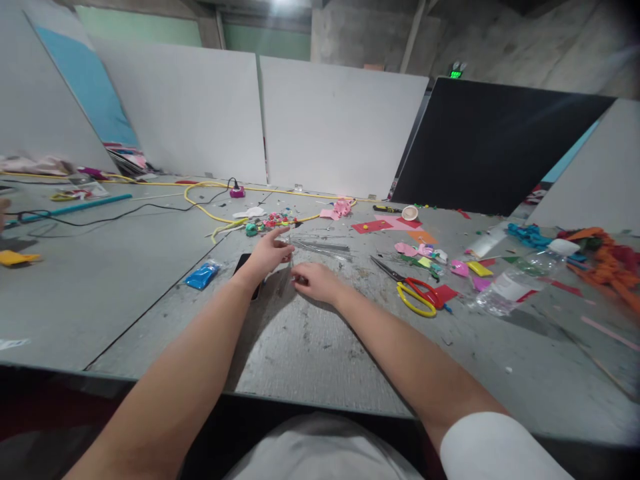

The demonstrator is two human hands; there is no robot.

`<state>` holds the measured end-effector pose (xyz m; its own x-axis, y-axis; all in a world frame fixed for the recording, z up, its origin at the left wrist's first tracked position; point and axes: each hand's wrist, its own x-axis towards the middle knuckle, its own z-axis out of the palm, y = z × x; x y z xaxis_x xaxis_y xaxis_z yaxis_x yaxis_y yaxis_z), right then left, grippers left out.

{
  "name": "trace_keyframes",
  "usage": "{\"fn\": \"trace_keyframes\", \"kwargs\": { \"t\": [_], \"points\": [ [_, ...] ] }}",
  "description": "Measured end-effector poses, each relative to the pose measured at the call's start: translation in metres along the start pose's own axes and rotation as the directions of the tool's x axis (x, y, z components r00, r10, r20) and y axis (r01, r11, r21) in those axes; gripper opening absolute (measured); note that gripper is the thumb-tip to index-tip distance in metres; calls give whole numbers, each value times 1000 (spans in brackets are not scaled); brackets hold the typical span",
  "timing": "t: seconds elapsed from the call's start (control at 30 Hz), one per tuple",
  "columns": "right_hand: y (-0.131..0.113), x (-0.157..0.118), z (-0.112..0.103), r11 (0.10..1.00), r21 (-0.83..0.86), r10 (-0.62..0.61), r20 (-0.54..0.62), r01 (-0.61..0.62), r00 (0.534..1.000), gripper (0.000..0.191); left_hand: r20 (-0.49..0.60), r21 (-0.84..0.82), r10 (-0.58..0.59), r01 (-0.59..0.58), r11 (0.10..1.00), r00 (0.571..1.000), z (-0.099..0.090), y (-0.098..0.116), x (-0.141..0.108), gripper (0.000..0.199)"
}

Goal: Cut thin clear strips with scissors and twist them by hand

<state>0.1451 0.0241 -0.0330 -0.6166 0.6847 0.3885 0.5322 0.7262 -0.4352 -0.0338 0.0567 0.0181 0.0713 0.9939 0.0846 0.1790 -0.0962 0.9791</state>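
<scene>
Over the middle of the table, my left hand (270, 253) is closed at the thumb and lower fingers, with its index finger stretched out to the right. Just below and to the right, my right hand (317, 283) has its fingers curled in a pinch. A thin, pale wire (291, 261) runs between the two hands, its ends hidden by the fingers. Beyond them lies a loose bunch of thin silver wires (327, 249). A black phone (242, 261) shows partly from under my left wrist, and a blue packet (203, 274) lies left of it.
Scissors (407, 287) with red and yellow handles lie to the right, near a clear plastic bottle (520, 283). Coloured paper scraps (373, 227) and orange material (607, 267) are scattered further right. A yellow cable (187, 193) crosses the back, before white panels (340, 120).
</scene>
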Motion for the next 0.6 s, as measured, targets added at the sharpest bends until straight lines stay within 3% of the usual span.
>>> {"fn": "trace_keyframes", "kwargs": {
  "t": [0.3,0.47,0.6],
  "points": [
    [3,-1,2,993,-80,-83,-6,83,997,14,73,286,8,-29,958,997,-7,-4,6,55],
    [-7,3,8,982,-104,-152,51,157,987,13,212,597,46,-167,785,976,-10,0,3,62],
    [-12,4,13,981,-99,-160,64,166,985,13,280,697,40,-231,679,959,-13,3,0,61]
  ]
}}
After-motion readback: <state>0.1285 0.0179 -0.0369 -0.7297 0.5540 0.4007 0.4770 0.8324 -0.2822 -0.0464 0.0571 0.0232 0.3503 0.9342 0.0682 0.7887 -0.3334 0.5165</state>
